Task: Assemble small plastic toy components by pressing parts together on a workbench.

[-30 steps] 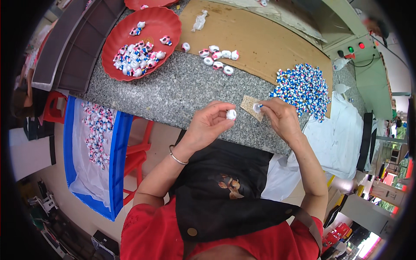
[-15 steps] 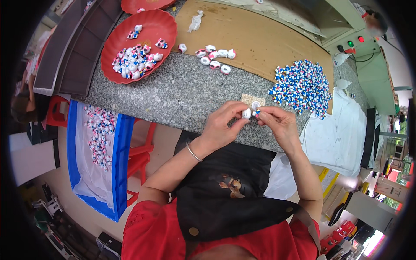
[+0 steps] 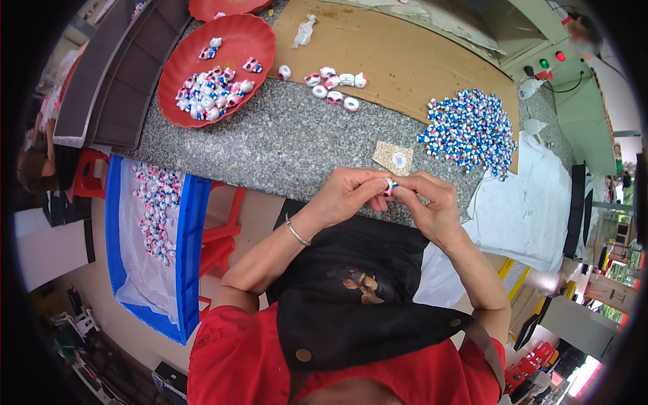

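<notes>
Just past the table's near edge, both my hands meet fingertip to fingertip around a small toy figure (image 3: pixel 388 188) in white, pink and blue. My left hand (image 3: pixel 347 194) pinches its white head part between thumb and forefinger. My right hand (image 3: pixel 430 201) is closed at the blue body side, and the two parts appear to touch; fingers cover most of them. Beyond my fingers lies a tan speckled block (image 3: pixel 386 154) with a white round piece (image 3: pixel 399 160) on it. Several loose white-and-pink toy heads (image 3: pixel 334 97) sit farther off, at the cardboard's edge.
A heap of small blue-and-white toy bodies (image 3: pixel 469 131) lies at the right on cardboard (image 3: pixel 398 61). At the left, a red scalloped plate (image 3: pixel 260 50) holds several figures. Below it stands a blue lined crate (image 3: pixel 189 270) of pink-and-white pieces. A switch box (image 3: pixel 550 64) stands back right.
Both hands have drawn back toward me, off the tan block, bringing the head and body parts along. The two parts now sit together between my fingertips.
</notes>
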The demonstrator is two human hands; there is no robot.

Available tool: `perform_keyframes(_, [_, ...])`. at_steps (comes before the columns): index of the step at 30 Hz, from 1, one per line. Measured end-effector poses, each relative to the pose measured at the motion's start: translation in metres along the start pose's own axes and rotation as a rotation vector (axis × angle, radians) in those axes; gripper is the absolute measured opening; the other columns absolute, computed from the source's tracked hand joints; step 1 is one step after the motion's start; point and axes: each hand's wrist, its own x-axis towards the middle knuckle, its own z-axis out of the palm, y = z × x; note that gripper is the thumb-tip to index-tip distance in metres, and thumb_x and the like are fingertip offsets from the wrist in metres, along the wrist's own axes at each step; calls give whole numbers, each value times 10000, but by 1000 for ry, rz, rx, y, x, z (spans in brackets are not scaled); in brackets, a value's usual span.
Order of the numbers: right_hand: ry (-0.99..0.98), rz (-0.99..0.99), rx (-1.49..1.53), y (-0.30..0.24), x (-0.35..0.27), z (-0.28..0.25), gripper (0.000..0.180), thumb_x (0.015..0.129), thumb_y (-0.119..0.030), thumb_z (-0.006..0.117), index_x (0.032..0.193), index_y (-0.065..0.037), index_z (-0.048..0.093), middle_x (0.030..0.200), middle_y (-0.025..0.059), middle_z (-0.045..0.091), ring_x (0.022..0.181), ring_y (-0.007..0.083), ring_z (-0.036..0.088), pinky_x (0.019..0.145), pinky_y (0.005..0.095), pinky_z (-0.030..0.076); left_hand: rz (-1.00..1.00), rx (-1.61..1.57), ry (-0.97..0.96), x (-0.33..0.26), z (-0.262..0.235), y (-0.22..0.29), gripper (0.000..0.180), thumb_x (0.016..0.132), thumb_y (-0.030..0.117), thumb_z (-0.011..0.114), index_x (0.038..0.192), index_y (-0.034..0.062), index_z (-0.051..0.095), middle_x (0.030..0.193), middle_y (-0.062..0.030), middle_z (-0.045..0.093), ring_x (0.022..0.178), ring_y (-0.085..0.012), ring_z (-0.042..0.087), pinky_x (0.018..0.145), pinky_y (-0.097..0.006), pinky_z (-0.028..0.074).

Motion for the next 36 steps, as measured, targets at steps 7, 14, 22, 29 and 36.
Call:
perform_keyframes(7, [-10,386,617,27,-2,-6,225,973,-129,547,1101,15,662,872,44,656,770,98,596,727,250,496,-54,-439,-11,7,-5,-10,364,1005,186,498,1320,7,523,1069,-111,654,898,-125,640,804,-282,539])
perform_keyframes(14, [308,78,-397,67,9,-29,193,785,-31,721,963,-4,653,827,127,639,724,246,634,687,312,509,484,861,524,-29,-72,63,252,858,-18,596,1106,15,628,1013,-116,613,904,-221,609,766,-310,497])
perform_keyframes(22, [133,200,-592,74,12,-37,96,770,-27,679,834,-28,608,721,131,612,612,252,598,577,354,467,482,1472,999,-75,-154,83,315,790,-20,633,1099,37,632,1028,-163,604,986,-330,571,865,-399,463])
perform_keyframes(29, [216,181,-174,70,-13,-40,186,862,-15,578,1027,2,661,890,133,646,844,215,607,782,331,465,674,1418,1106,-32,-143,91,270,780,18,665,1048,30,639,1043,-171,598,1004,-345,569,863,-418,465])
perform_keyframes(36, [243,45,-304,55,-25,-12,172,825,22,635,990,-1,675,959,130,665,937,286,592,852,352,458,328,1389,656,43,-112,61,179,779,21,652,955,22,620,974,-133,568,975,-323,582,814,-425,491])
